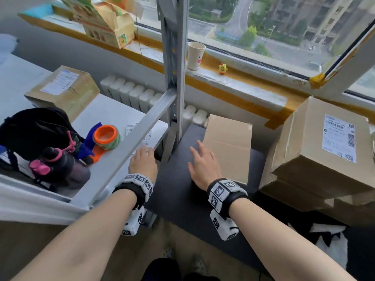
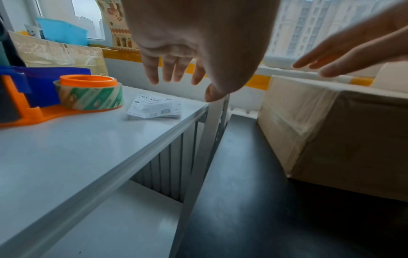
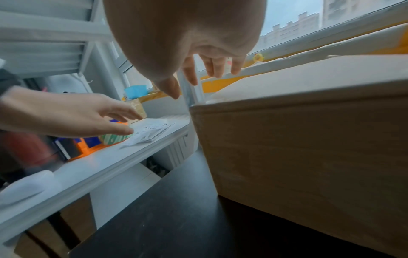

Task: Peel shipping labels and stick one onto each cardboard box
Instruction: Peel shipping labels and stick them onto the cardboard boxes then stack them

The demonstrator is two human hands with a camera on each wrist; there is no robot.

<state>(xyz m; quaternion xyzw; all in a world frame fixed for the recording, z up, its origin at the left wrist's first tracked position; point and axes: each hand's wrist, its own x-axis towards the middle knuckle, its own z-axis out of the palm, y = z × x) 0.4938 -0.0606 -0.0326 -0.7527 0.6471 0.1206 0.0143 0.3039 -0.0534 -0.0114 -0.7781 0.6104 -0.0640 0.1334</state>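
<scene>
A plain cardboard box (image 1: pixel 229 147) stands on the dark table (image 1: pixel 176 189), its top bare. My right hand (image 1: pixel 203 161) hovers open beside the box's left edge, fingers spread, holding nothing; the right wrist view shows it (image 3: pixel 198 69) above the box's near corner (image 3: pixel 309 148). My left hand (image 1: pixel 143 157) is open over the white shelf (image 1: pixel 113 159), just short of a small stack of shipping labels (image 2: pixel 154 108). A larger box (image 1: pixel 324 151) at the right carries a white label (image 1: pixel 339 137). Another labelled box (image 1: pixel 63 88) sits at the back left.
An orange and blue tape dispenser (image 1: pixel 105 137) lies left of the labels, beside a black bag and bottle (image 1: pixel 40 142). A grey metal upright (image 1: pixel 174 78) rises between shelf and table. A paper cup (image 1: pixel 195 55) and yellow toy (image 1: pixel 222 68) stand on the sill.
</scene>
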